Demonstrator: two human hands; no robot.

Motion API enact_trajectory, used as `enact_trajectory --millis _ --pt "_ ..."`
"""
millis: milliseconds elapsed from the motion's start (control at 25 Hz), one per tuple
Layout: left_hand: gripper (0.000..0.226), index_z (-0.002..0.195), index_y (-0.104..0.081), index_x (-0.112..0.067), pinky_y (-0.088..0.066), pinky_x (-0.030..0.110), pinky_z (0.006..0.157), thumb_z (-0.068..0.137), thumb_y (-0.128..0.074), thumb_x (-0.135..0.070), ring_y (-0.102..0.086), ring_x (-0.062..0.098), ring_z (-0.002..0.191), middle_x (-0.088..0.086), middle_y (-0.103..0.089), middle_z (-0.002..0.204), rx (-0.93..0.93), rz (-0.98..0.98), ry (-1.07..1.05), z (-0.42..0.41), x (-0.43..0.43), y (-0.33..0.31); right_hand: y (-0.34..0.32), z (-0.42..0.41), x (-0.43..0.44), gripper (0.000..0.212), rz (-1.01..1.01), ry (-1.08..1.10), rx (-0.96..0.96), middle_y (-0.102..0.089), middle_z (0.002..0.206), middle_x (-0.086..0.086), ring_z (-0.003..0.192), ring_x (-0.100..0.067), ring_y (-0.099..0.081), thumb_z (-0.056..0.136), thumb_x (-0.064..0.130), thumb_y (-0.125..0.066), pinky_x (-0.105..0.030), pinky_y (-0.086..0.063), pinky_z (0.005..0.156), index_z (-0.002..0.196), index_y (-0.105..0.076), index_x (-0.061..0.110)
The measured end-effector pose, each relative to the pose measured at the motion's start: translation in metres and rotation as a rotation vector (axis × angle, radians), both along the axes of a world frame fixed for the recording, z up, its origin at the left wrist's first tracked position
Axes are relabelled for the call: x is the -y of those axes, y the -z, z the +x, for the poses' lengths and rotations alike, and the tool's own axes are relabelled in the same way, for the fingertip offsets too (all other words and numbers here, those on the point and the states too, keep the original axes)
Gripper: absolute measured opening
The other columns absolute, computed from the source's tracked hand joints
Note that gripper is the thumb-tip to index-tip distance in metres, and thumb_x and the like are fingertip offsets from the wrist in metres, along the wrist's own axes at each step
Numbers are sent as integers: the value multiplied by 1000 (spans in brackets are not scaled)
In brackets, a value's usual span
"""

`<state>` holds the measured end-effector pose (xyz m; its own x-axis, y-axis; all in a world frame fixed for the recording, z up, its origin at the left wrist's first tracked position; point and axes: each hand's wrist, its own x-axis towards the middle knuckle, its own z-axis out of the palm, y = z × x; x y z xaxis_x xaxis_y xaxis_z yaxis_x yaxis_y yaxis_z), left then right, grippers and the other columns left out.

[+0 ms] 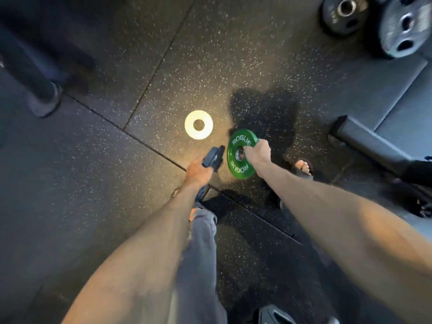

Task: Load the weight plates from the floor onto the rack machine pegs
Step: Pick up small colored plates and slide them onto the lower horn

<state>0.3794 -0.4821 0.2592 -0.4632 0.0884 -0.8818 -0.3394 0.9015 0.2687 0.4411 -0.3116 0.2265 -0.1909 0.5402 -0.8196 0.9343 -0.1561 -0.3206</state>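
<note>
Nearest, at the bottom edge, one dark plate [274, 313] shows only in part, beside grey trousers [198, 253]. Farther out, the left hand [198, 170] curls round one small black plate [213, 157], held edge-on. The right hand [257, 152] grips one green ROGUE plate [236, 142], fingers hooked through its centre hole, tilted above the speckled rubber floor [117, 171]. One white plate [190, 125] lies flat on the floor just beyond both hands. Two larger grey plates [346, 12] sit blurred at top right.
</note>
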Motion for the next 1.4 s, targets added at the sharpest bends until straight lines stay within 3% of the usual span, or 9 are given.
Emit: enact_trajectory --millis 160,360,520,720,920,1080,1240,1400 --pt "34 118 -67 -4 -46 32 78 90 -62 -22 -65 32 104 17 -68 114 57 -20 61 7 -28 -94 -106 47 -21 30 40 33 -5 -68 116 -18 110 -34 -64 89 6 -58 -30 -49 84 119 -63 0" --pt "31 118 -66 -6 -47 33 84 91 -61 -19 -63 31 106 14 -68 114 26 114 197 -5 -82 -199 -220 99 -37 29 163 226 18 -67 115 -23 109 -39 -62 85 7 -59 -36 -50 87 112 -61 -2" --pt "27 113 -69 -8 -52 38 85 88 -63 -17 -66 32 99 15 -71 110 -7 221 410 2 -138 -272 -291 140 -44 30 239 462 13 -66 117 -24 112 -39 -62 85 8 -61 -37 -49 91 113 -62 -3" --pt "33 118 -67 -9 -53 44 96 86 -65 -17 -65 31 104 12 -69 114 -23 293 763 47 -203 -331 -359 204 -43 29 299 729 -37 -67 113 -19 107 -36 -63 83 12 -60 -36 -50 90 111 -62 4" --pt "34 121 -65 -5 -52 45 96 89 -65 -15 -66 33 106 15 -69 115 -44 316 1274 154 -257 -360 -396 305 -25 23 349 938 -58 -71 106 -15 93 -35 -69 81 13 -62 -44 -56 88 104 -61 16" --pt "29 115 -68 -7 -48 31 87 87 -65 -9 -66 28 103 13 -71 108 -47 395 1700 271 -278 -392 -424 395 -1 30 428 1016 33 -70 113 -15 105 -34 -66 86 14 -60 -40 -54 90 116 -61 18" --pt "29 111 -70 -13 -46 27 77 84 -65 -6 -62 16 89 7 -69 95 32 448 1948 376 -295 -423 -443 479 13 23 445 1058 121 -71 110 -13 105 -33 -66 86 15 -59 -36 -51 83 108 -61 17" --pt "31 110 -71 -15 -53 36 87 82 -65 -5 -64 17 88 7 -71 95 37 480 2078 464 -324 -433 -465 553 10 28 468 1080 189 -69 114 -13 106 -33 -65 86 12 -59 -33 -47 79 114 -61 15"
